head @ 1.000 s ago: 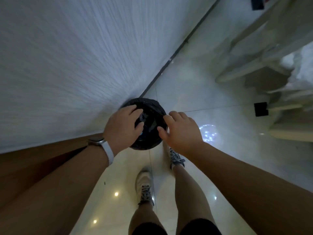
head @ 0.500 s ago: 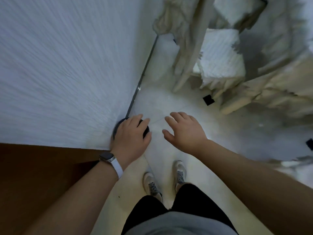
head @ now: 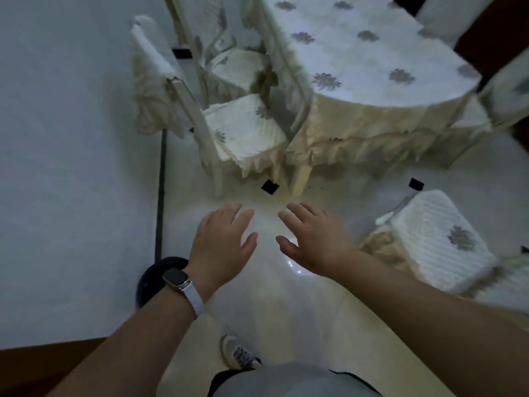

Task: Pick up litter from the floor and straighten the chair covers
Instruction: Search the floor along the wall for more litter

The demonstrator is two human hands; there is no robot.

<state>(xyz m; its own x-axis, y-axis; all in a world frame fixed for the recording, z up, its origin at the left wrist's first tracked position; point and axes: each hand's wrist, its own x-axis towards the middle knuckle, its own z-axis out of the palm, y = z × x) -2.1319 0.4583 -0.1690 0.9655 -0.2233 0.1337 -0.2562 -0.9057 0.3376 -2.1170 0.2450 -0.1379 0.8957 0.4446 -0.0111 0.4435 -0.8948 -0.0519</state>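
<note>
My left hand [head: 221,243] and my right hand [head: 310,239] hover side by side over the pale tiled floor, fingers spread, holding nothing. A black bin [head: 154,277] stands against the wall, partly hidden under my left wrist. Ahead stands a chair [head: 243,133] with a cream fringed seat cover, its back cover [head: 151,81] hanging loosely. Another covered chair seat [head: 438,242] sits at the right. No litter shows on the floor near my hands.
A table with a flowered white cloth [head: 357,58] fills the upper right. A second chair [head: 237,67] is tucked behind the first. The white wall [head: 71,167] runs along the left. Small black floor tiles [head: 269,187] dot the floor.
Both hands have lifted off the black bin and drawn back. My view has swung up from the bin to the table and chairs.
</note>
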